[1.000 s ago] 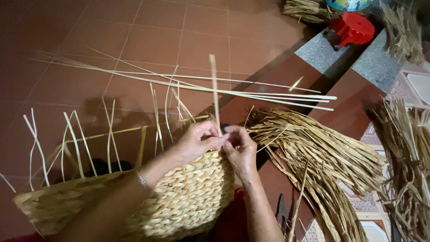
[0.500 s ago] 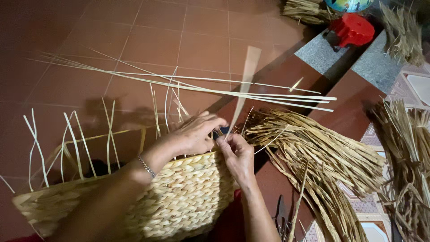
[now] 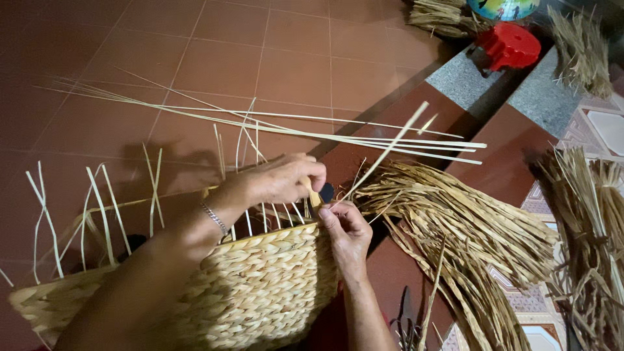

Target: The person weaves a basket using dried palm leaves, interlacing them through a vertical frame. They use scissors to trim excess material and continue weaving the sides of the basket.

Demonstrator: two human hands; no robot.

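At the rim of the woven basket (image 3: 260, 286), the pale strand (image 3: 390, 146), upright a second earlier, had been tilted rightward. It was pinched by the right hand (image 3: 344, 234); a small tool was clasped in the left hand (image 3: 279, 179).

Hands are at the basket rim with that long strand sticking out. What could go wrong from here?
The long strand pinched by the right hand juts out at a steep slant; it might kink or snap if bent sharply at the rim of the woven basket. The left hand reaches across thin upright stakes, so it could bend them. Scissors lie close to the right forearm, a possible snag.
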